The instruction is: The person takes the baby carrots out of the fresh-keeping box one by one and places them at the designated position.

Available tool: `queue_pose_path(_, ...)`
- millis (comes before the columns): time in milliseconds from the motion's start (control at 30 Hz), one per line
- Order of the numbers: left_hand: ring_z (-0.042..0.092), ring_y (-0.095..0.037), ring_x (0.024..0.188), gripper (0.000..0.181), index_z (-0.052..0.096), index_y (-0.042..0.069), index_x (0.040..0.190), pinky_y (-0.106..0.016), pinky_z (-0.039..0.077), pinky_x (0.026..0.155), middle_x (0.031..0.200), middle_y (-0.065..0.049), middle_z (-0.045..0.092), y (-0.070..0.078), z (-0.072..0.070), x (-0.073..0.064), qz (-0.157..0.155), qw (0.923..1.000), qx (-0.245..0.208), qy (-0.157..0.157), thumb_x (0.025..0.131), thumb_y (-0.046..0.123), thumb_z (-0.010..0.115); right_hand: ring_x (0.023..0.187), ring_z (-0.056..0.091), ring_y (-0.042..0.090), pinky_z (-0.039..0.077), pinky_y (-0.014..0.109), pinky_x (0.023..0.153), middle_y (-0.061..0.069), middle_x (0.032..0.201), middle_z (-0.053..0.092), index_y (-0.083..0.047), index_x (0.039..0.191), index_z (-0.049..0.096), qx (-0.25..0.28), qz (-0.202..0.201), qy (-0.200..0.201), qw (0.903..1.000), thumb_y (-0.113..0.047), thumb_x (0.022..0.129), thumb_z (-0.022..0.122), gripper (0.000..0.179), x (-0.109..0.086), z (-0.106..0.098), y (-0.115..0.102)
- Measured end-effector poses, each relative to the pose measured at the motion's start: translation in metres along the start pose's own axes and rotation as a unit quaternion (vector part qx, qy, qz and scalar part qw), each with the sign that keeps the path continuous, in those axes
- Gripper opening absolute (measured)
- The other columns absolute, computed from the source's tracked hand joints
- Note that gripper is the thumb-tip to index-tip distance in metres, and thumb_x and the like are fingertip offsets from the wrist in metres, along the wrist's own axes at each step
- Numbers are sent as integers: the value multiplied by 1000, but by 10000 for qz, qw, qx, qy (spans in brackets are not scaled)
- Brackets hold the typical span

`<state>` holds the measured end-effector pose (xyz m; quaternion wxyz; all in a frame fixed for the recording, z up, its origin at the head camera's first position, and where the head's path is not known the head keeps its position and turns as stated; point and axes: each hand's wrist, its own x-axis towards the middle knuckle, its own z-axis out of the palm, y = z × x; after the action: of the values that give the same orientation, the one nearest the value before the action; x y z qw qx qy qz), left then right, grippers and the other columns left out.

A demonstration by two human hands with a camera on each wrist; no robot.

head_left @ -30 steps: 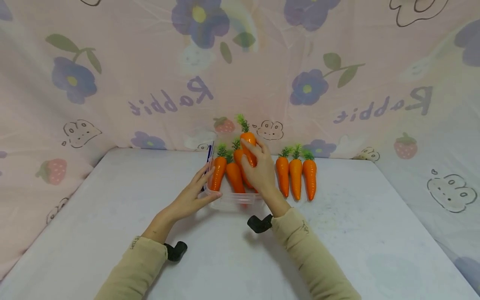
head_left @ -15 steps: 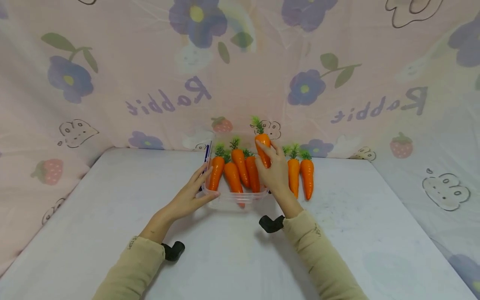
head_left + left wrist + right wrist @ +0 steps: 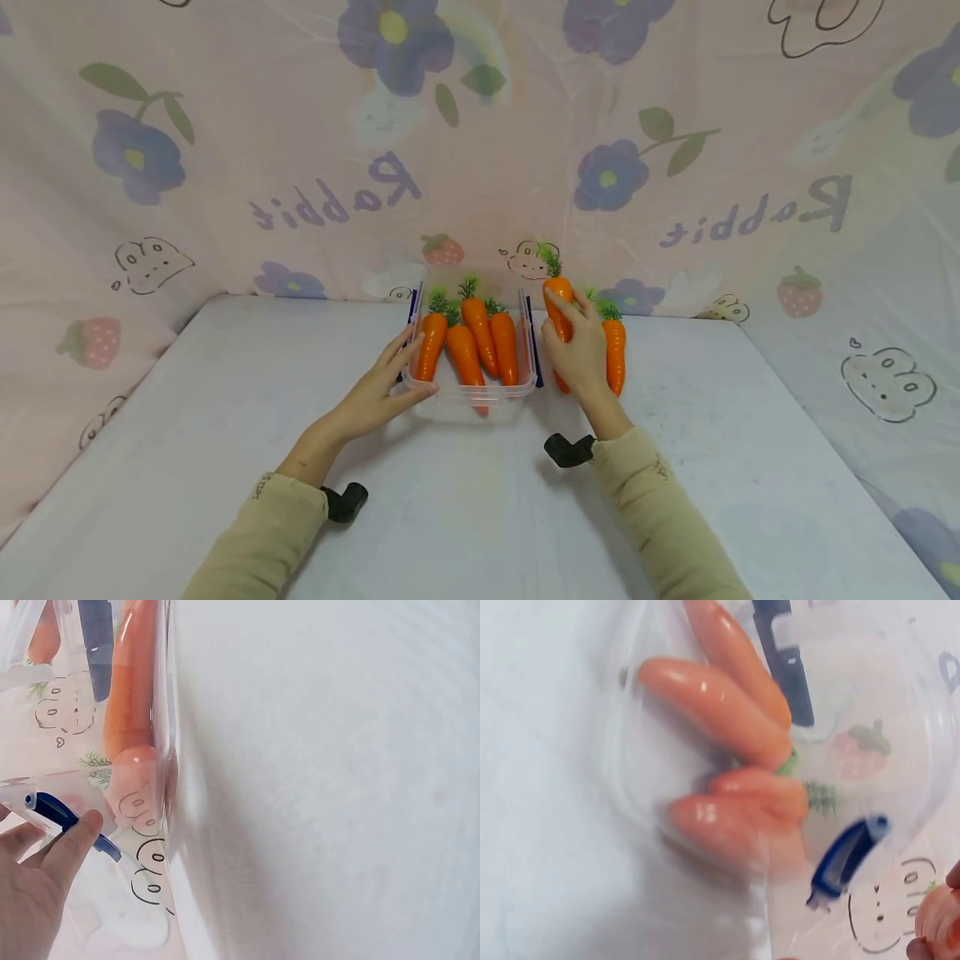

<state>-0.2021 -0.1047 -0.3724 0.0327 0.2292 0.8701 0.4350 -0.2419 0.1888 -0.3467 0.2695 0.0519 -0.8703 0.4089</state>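
Note:
My right hand (image 3: 583,354) pinches an orange toy carrot (image 3: 558,310) with a green top, just right of a clear plastic container (image 3: 480,393). The held carrot leans upright, its top toward the back; the right wrist view catches it at the right edge between fingertips (image 3: 917,949). Several carrots (image 3: 466,354) lie inside the container, tops to the back. My left hand (image 3: 375,396) rests along the container's left wall, fingers extended and thumb at the front corner. By the left wrist view, a finger touches a blue latch (image 3: 56,810) there.
To the right of the container, a row of carrots (image 3: 615,358) lies on the white table (image 3: 465,517), partly hidden behind my right hand. Another blue latch (image 3: 534,346) hangs at the container's right side. A printed fabric backdrop (image 3: 495,167) stands behind the table.
My right hand has carried the carrot from over the container to the right, in front of the row on the table. The left hand stays at the container's left side.

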Motion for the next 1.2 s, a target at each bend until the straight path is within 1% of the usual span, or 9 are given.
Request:
queue_pose_path(233,16,-41,145,81,19,14,154,-69,23,107,163,-5,0,0,-1,1,16,10000,32,17,92,40,63,133,39,40,37,57,105,21,146,40,-13,129,62,-42,57,48,10000,-10,89,59,40,1,-7,19)
queue_pose_path(400,15,-41,145,81,19,14,154,-69,23,107,163,-5,1,-1,-1,1,48,10000,53,14,92,40,62,132,41,41,36,60,104,22,144,42,-14,129,63,-298,172,122,9993,-12,89,58,41,0,-14,35)
queue_pose_path(567,16,-41,145,81,19,14,154,-69,23,106,163,-5,1,-2,-1,1,48,10000,45,6,92,41,62,133,40,40,34,59,106,22,144,41,-13,130,62,-486,148,45,9987,-11,89,58,41,-2,-22,48)
queue_pose_path(733,17,-40,145,81,19,14,155,-69,24,106,163,-5,1,-2,-1,2,37,10000,49,-9,92,42,62,131,41,43,35,60,105,25,143,41,-12,130,62,-603,180,18,9980,-9,89,57,41,-3,-30,57)
queue_pose_path(1000,16,-40,145,82,18,14,155,-69,25,106,163,-5,1,-2,-1,2,47,10000,54,-12,92,42,62,129,41,47,35,61,103,27,144,39,-12,132,59,-871,453,33,9952,-11,90,55,43,-3,-42,70)
queue_pose_path(1200,16,-40,145,82,18,14,155,-69,24,106,163,-4,1,-2,-1,2,30,10000,63,-13,92,42,62,129,39,49,34,62,104,30,145,37,-9,134,57,-943,597,1,9937,-10,92,53,43,-5,-51,78)
